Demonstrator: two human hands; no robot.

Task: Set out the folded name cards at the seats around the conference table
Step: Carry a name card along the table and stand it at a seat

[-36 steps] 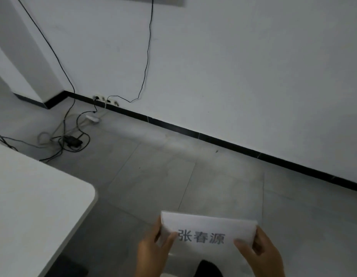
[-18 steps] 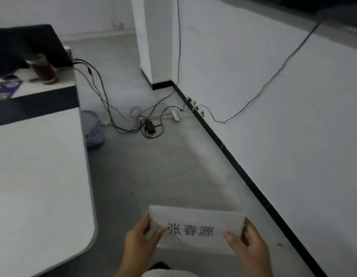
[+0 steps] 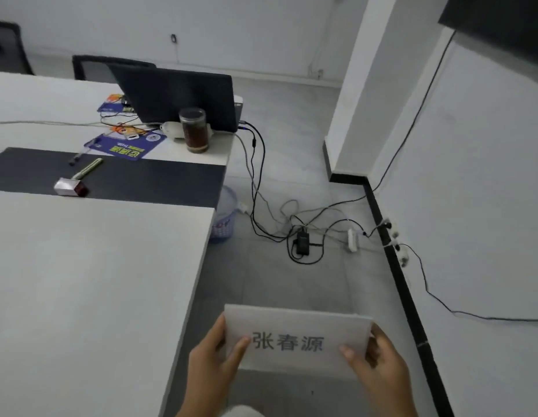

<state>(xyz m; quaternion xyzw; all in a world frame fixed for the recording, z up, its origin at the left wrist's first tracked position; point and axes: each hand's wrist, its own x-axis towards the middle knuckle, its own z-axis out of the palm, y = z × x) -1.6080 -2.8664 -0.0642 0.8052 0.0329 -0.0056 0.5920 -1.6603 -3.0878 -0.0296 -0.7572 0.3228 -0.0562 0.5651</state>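
Observation:
A white folded name card [image 3: 294, 326] with three dark printed characters is held low in the head view, over the grey floor just right of the table edge. My left hand [image 3: 213, 368] pinches its left end, thumb on the front. My right hand [image 3: 379, 368] pinches its right end the same way. The white conference table [image 3: 81, 281] fills the left side, and its near part is bare. No other name cards show.
Farther along the table lie a black mat [image 3: 135, 179], a small red box [image 3: 70, 188], leaflets, a dark jar [image 3: 194, 129] and an open laptop [image 3: 177, 97]. Cables and a power adapter [image 3: 302, 240] sprawl on the floor by a small basket [image 3: 225, 218]. A white wall stands right.
The view has swung left, from the wall and floor to the table with the laptop. Both hands keep the same hold on the card.

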